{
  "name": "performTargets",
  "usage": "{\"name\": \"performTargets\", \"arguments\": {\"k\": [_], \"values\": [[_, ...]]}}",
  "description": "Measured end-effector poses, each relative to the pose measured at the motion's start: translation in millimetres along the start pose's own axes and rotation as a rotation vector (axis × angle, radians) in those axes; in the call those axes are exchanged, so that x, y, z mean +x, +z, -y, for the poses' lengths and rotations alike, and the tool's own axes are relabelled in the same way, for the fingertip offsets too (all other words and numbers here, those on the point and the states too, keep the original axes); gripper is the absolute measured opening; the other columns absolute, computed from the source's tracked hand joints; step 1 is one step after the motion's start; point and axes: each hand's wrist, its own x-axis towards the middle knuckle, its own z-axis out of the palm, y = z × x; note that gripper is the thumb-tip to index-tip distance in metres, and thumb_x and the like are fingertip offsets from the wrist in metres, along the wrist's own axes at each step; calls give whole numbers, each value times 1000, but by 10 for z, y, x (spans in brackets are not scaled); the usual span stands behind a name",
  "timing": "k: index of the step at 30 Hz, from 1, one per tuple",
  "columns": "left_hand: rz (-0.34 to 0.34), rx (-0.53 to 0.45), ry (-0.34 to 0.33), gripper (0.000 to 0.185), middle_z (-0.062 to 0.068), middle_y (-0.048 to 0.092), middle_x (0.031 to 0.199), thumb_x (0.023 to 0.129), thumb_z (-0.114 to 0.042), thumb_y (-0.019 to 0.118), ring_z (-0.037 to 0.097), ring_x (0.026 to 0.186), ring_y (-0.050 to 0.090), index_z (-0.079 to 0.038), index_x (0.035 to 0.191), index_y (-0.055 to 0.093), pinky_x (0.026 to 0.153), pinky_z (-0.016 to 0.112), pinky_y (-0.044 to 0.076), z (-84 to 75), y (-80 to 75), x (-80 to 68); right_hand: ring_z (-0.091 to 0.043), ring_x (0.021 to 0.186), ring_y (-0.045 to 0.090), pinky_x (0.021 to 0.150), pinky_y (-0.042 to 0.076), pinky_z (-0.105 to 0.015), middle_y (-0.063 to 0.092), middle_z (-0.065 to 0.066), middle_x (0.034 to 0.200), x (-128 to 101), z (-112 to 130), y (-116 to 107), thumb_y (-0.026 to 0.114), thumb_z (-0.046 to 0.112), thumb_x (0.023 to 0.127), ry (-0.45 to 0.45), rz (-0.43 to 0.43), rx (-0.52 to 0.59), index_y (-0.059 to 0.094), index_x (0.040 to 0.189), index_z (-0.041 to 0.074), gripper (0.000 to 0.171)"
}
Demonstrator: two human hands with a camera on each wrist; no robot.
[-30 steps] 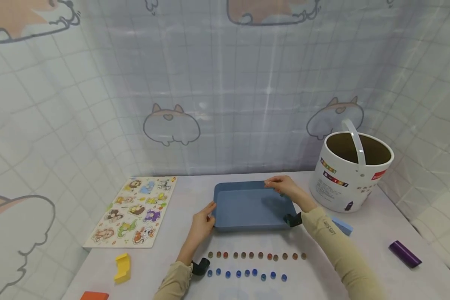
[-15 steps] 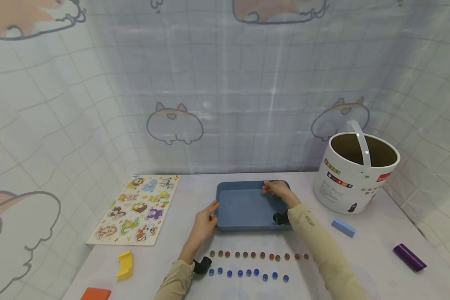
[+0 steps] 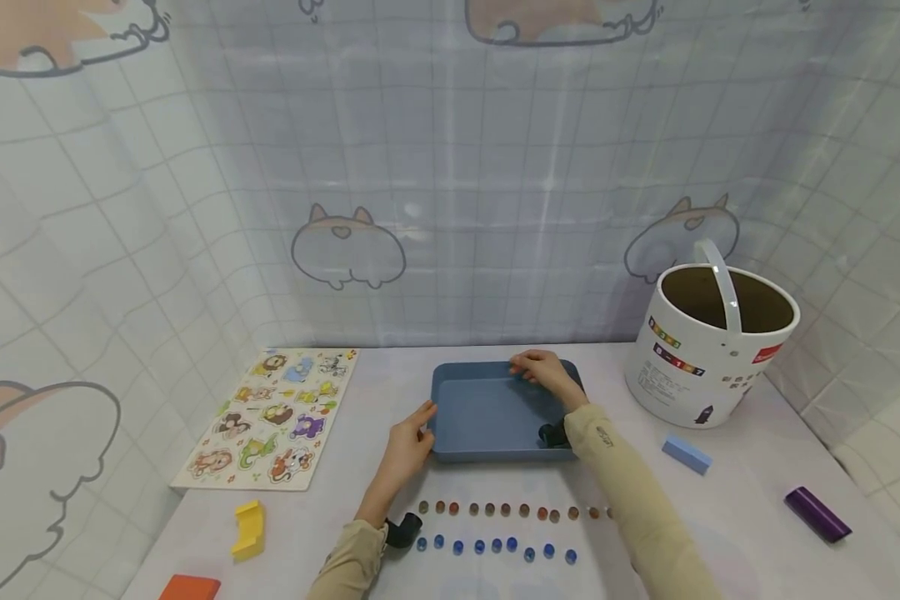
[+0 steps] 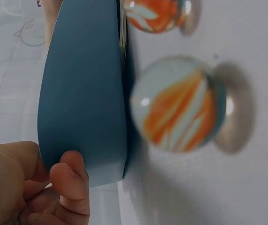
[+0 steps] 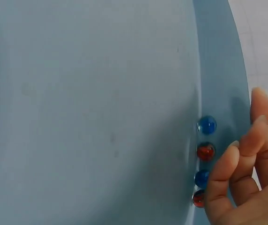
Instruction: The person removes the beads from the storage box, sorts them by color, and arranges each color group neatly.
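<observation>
A shallow blue tray [image 3: 480,417] lies on the table in the head view. My left hand [image 3: 407,446] pinches its left side; in the left wrist view, thumb and fingers [image 4: 68,176] hold the tray's end. At the far rim is my right hand [image 3: 543,372], fingers loosely bent, with nothing visible between them in the right wrist view. Just beside that hand, a blue marble [image 5: 207,125], a red marble [image 5: 205,152] and further marbles line the tray's far wall. An orange-and-white marble [image 4: 178,105] lies on the table beside the tray.
Nearer than the tray run a row of reddish marbles [image 3: 506,509] and a row of blue marbles [image 3: 480,547]. An animal puzzle board [image 3: 270,421] and yellow block [image 3: 249,531] lie left. At right are a white bucket [image 3: 675,375], blue block [image 3: 687,455] and purple block [image 3: 817,514].
My right hand has moved left along the tray's far rim. My left hand keeps its hold on the tray. The head view has shifted slightly.
</observation>
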Motion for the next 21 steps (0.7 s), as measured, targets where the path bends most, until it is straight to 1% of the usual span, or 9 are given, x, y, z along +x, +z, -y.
{"name": "performTargets", "arguments": {"k": [3, 6, 10, 16, 19, 21], "values": [[3, -1, -1, 48, 23, 45, 146, 88, 7, 48, 3, 41, 30, 7, 137, 50, 41, 18, 34, -5, 0, 3, -17, 88, 61, 76, 51, -28, 73, -10, 107, 20, 32, 80, 57, 29, 96, 2, 8, -15, 67, 118, 3, 35], [2, 0, -1, 48, 23, 45, 146, 89, 7, 48, 3, 41, 30, 6, 137, 50, 40, 18, 34, -9, 2, 4, -20, 91, 65, 77, 53, -29, 72, -13, 109, 32, 58, 183, 58, 26, 96, 5, 13, -28, 67, 116, 1, 34], [-4, 7, -5, 48, 22, 46, 146, 88, 7, 49, 4, 42, 31, 7, 136, 51, 41, 19, 35, -7, 3, 9, -23, 91, 68, 75, 55, -29, 72, -16, 108, 31, 123, 339, 60, 23, 95, 21, 8, -22, 68, 113, 0, 31], [5, 10, -14, 49, 22, 46, 146, 87, 7, 48, 4, 42, 34, 7, 136, 50, 42, 19, 36, -17, 7, 19, -22, 86, 70, 69, 57, -28, 72, -17, 104, 6, 231, 538, 59, 19, 94, 79, -19, -17, 71, 110, 0, 28], [4, 10, -10, 49, 23, 46, 146, 87, 7, 49, 5, 42, 35, 7, 136, 50, 41, 19, 37, -23, 2, 18, -23, 87, 71, 69, 58, -29, 72, -18, 104, -10, 268, 609, 59, 17, 94, 99, -30, -24, 71, 110, -1, 27], [1, 9, -10, 50, 22, 46, 145, 87, 7, 49, 5, 42, 35, 7, 136, 50, 41, 19, 37, -26, -2, 16, -24, 89, 71, 71, 58, -29, 72, -19, 106, -12, 294, 658, 59, 17, 95, 104, -11, -31, 71, 111, -1, 27]]}}
